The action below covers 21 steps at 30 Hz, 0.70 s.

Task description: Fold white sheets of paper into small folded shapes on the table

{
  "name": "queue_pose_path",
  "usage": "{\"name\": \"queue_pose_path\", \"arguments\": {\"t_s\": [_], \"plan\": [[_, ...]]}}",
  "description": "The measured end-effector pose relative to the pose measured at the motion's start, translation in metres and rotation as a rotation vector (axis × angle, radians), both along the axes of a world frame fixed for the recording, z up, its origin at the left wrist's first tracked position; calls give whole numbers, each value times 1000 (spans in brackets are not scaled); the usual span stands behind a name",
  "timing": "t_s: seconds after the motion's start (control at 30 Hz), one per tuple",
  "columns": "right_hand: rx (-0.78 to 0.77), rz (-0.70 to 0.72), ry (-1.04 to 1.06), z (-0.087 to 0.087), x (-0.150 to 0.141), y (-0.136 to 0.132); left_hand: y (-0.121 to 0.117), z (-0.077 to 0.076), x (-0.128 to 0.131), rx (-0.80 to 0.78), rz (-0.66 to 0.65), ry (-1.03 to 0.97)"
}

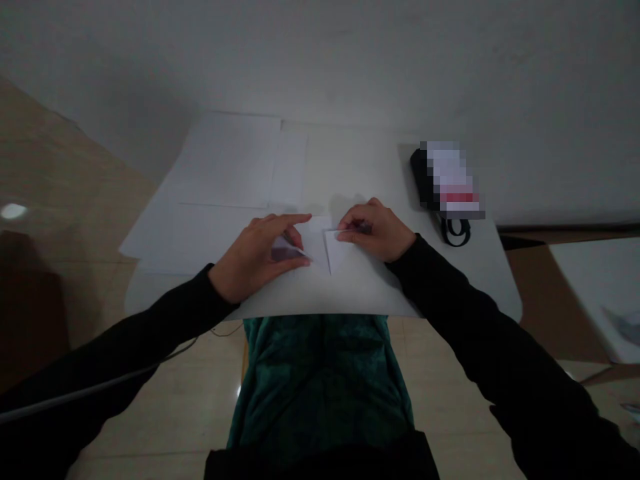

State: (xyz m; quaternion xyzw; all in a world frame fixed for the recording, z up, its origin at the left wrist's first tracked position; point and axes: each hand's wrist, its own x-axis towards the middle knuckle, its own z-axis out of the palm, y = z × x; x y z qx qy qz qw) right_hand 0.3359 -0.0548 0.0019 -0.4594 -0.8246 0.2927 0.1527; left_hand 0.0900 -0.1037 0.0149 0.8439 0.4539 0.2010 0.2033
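While the person sat at the white worktop (pixel 360 297), the head view showed the left hand (pixel 255 257) with fingers (pixel 285 230) open, pressing a folded white paper (pixel 320 243) to keep it flat, and the right hand (pixel 373 230) pinching its corner between closed fingers (pixel 350 230).

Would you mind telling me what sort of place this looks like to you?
It looks like a plain indoor work room, perhaps a workshop or office: a white table with large white paper sheets, a beige tiled floor, and another white table nearby.
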Motion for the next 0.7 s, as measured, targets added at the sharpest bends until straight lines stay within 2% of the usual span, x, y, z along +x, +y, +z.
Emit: {"name": "queue_pose_path", "arguments": {"t_s": [0.13, 0.37, 0.5, 0.57, 0.7], "plan": [[83, -78, -42, -1, -4, -1, 8, 5, 3, -5, -60, 5], [195, -48, 3, -15, -6, -14, 12, -4, 21, 111, -4, 81], [263, -19, -3, -17, -1, -20, 7, -4, 27, 179, 36, 108], [296, -12, -17, -16, 3, -24, 3, -2, 27, 198, 14, 134], [320, -85, -75, -15, 6, -31, 1, -2, 24, 155, -37, 144]]}}
